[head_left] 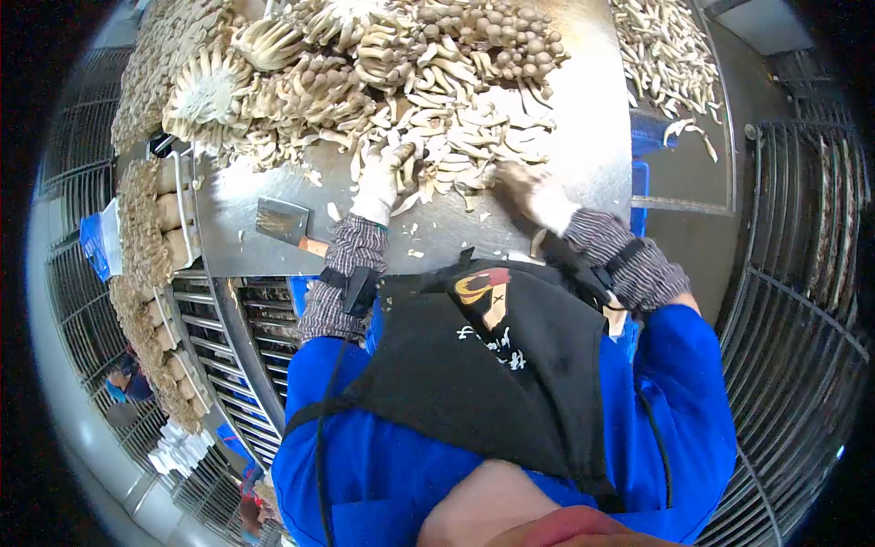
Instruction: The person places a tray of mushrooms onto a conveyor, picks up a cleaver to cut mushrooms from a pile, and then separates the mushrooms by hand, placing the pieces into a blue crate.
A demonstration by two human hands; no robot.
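**Both hands deep in mushrooms, cleaver parked on the side**

So here's my table [592, 137]: shiny metal, with a big heap of mushrooms [456, 128] filling the upper middle of the frame. Whole clusters sit toward the top, including one with lots of round brown caps [515, 41] and another at upper left showing its pale base [210, 87]. Loose stems spill down the front of the heap, right between my hands.

My left hand [379, 178], in a white glove, is at the lower edge of the pile, fingers partly curled in against the stems. Can't tell if it's really gripping one. My right hand [540, 196] is right of centre by the loose stems, and it's a blur, so I can't say how open it is or whether it's got hold of anything.

A cleaver [283, 220] lies flat on the table left of my left forearm, handle pointing toward my striped sleeve [360, 246]. Little scraps are scattered on the metal in front of my black apron [492, 365].

Upper right, a tray is loaded with more loose mushrooms [670, 55], with a blue crate [649, 132] near its lower left. Over on the left there are bottles [173, 214] topped with mushroom clumps [141, 228]. Metal racks [802, 237] line the right side.
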